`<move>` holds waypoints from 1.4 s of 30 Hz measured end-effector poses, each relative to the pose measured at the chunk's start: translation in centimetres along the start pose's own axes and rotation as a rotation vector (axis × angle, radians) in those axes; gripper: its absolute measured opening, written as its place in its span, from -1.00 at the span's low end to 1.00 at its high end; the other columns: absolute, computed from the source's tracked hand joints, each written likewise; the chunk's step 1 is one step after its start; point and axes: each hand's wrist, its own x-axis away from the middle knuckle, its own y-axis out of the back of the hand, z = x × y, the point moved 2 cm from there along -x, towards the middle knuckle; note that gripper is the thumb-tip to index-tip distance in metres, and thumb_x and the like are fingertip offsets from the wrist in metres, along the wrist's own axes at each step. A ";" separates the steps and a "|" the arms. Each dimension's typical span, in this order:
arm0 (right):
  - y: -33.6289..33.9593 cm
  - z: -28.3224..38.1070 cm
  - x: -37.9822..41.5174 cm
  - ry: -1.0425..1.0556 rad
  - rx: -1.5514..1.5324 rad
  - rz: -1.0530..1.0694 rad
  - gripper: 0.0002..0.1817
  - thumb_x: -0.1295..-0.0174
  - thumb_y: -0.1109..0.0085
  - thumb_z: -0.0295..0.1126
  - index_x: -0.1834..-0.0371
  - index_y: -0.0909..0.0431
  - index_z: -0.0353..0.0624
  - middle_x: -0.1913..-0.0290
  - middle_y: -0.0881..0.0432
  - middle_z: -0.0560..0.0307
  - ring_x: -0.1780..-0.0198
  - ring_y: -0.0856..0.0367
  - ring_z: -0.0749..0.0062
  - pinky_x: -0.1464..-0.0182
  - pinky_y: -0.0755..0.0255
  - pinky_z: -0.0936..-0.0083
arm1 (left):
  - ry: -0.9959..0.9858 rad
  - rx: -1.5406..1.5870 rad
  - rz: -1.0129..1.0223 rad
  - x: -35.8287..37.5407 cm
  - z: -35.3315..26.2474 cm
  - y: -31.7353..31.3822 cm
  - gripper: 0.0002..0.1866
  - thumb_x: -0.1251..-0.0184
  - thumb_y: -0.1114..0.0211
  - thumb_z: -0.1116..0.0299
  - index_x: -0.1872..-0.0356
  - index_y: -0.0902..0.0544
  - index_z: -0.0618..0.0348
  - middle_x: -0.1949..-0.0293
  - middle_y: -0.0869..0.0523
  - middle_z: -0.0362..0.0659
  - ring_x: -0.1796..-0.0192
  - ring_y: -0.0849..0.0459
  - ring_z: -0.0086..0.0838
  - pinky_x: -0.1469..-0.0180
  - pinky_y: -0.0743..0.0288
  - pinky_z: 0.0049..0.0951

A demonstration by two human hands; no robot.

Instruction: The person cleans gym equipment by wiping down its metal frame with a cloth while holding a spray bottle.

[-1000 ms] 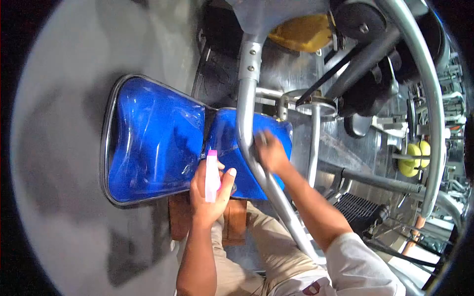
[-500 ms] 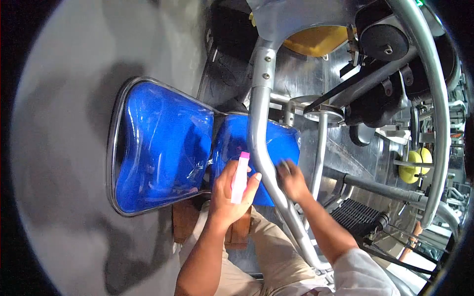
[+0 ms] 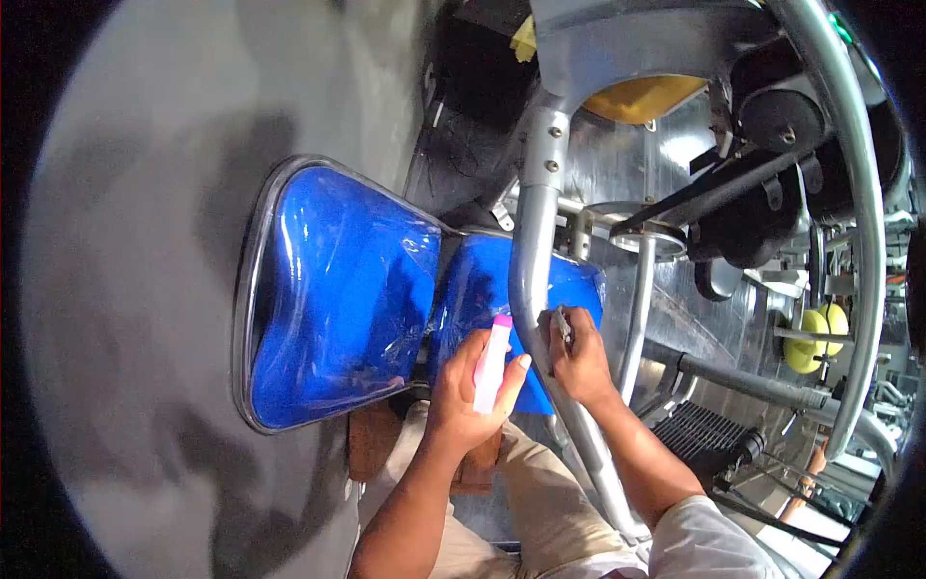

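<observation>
In my left hand (image 3: 461, 391) is a slim white-and-pink bottle (image 3: 491, 367) with a bright pink cap, held upright in front of the blue seat. My right hand (image 3: 581, 362) is closed on a small grey cloth (image 3: 561, 325), mostly hidden by the fingers. That hand presses against the right side of a bent silver metal tube (image 3: 533, 256). Behind both hands lies a blue padded seat (image 3: 477, 280) under clear plastic, partly covered by the tube. To the left of it is the matching blue backrest (image 3: 347, 299) with a dark rim.
Silver and black exercise machine frames fill the right side, with a curved silver bar (image 3: 861, 203) and black round pads (image 3: 783, 121). Yellow discs (image 3: 816, 338) sit farther right. A grey wall (image 3: 164, 241) stands on the left. Beneath the seat is a brown wooden block (image 3: 374, 439).
My right hand, blurred before, now rests against the silver tube with the grey cloth showing. The whole view has shifted slightly; my left hand still holds the bottle.
</observation>
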 end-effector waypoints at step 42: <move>-2.5 -2.1 -11.0 -0.137 -0.410 -0.370 -0.83 -0.34 -0.17 -0.41 0.19 -0.61 -0.32 0.35 -0.70 -0.14 0.29 -0.67 0.30 0.16 -0.49 0.35 | 0.149 0.073 0.150 -1.6 -2.1 -1.7 -0.77 -0.18 -0.49 0.44 0.27 -0.57 0.17 0.50 -0.64 -0.23 0.46 -0.60 -0.56 0.37 -0.50 -0.49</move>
